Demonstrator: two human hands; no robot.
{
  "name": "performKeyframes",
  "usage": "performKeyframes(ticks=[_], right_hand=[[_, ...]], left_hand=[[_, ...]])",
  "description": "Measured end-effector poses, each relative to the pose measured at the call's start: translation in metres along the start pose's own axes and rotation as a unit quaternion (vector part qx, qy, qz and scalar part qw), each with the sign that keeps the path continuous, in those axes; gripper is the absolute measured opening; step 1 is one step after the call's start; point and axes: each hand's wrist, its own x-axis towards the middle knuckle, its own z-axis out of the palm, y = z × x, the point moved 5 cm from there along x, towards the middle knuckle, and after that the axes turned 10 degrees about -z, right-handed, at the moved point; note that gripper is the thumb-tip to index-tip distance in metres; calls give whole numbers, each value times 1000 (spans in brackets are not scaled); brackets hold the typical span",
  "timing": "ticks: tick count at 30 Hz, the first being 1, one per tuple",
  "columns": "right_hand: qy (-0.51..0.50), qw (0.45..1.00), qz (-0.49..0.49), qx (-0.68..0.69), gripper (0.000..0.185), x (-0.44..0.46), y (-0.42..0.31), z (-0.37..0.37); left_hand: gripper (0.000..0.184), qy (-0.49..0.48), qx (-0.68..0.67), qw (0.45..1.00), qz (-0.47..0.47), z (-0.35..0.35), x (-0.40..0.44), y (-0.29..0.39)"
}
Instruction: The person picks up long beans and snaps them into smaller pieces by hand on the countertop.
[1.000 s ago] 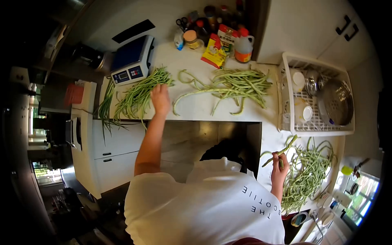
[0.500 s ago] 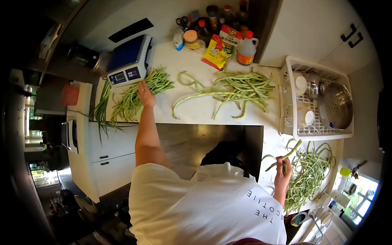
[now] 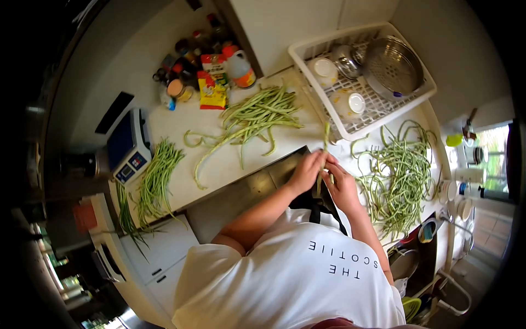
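Both of my hands meet in front of my chest, at the counter's inner corner. Pinched between the fingers of my left hand (image 3: 308,171) and my right hand (image 3: 343,189) are a few green long beans (image 3: 326,134). Their upper ends stick up past my fingers and the lower ends hang below; the exact number is hidden. A tangled heap of long beans (image 3: 402,181) lies to the right of my right hand. Ahead, a looser pile of long beans (image 3: 266,109) rests on the counter, and a neater bundle (image 3: 158,178) lies farther left.
A digital scale (image 3: 130,148) stands at the left end of the counter (image 3: 178,120). Bottles, a jar and seasoning packets (image 3: 212,90) crowd the back wall. A white dish rack (image 3: 348,131) holds bowls and a steel strainer (image 3: 393,68). A sink (image 3: 405,263) is at lower right.
My left hand has left the bundle beside the scale and joined my right hand at the beans. My right hand has come inward from the heap. The view has turned rightward.
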Motion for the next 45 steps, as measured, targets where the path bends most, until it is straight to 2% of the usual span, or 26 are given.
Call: performKeyframes(ticks=[2,3,4,5,6,8,10,11,13,14,15,16,18,19,21,22,23,24,26,28,30,32,34,35,37,45], right_hand=[[47,992,93,67,24,-7,-5,-26],[108,992,51,46,26,-18,5,-35],[151,985,61,48,25,-31,13,-45],[161,975,125,90,26,-49,32,-51],[171,958,188,132,26,-67,48,-55],[207,933,237,176,28,-96,63,-65],[248,908,246,231,32,-122,74,-66],[289,888,224,279,33,-134,80,-66],[344,851,179,354,34,-157,90,-71],[362,836,197,361,30,-166,91,-74],[389,784,224,429,29,-172,89,-77],[386,778,204,451,30,-173,82,-84],[380,779,211,452,35,-172,70,-94],[384,803,201,409,36,-172,65,-97],[375,874,133,279,39,-170,56,-107],[377,896,96,213,39,-168,50,-111],[388,892,98,210,39,-171,45,-111],[390,867,124,285,39,-174,43,-109],[400,832,149,354,38,-184,44,-108],[479,867,123,63,35,-201,36,-126],[509,848,141,37,26,-220,36,-126],[386,893,230,-1,16,-232,44,-115],[404,887,217,-48,14,-231,30,-120],[398,888,228,-28,15,-233,29,-118],[415,882,217,47,17,-239,33,-113],[353,905,207,-114,11,-224,33,-98]], left_hand=[[31,114,-7,993,-38,-42,18,-23],[30,189,4,979,-71,-68,24,-10],[26,253,163,951,-73,-96,29,18],[24,318,314,890,-88,-123,33,46],[22,366,403,835,89,-155,47,38],[24,389,550,733,88,-183,66,40],[27,345,464,816,-21,-221,94,-4],[27,360,387,849,22,-230,101,-16],[25,375,440,803,142,-180,94,-1],[23,372,558,703,236,-126,77,39],[21,317,492,776,235,-90,74,41],[19,264,422,838,226,-55,68,37],[16,48,329,937,104,29,55,8],[17,-74,306,949,23,76,42,-2],[28,-293,178,936,-80,158,21,-7],[35,-348,114,917,-158,184,15,-14],[38,-383,42,889,-246,205,8,-19],[38,-393,45,885,-246,213,11,-18],[38,-481,8,823,-301,231,6,-19],[33,-469,61,838,-272,239,5,-12],[28,-384,290,870,-101,239,11,6],[20,-377,303,873,-57,243,10,6],[14,-363,348,853,141,246,8,10],[14,-370,347,851,140,246,8,7],[11,-349,407,802,265,250,1,17],[8,-449,387,765,251,244,-11,10]])
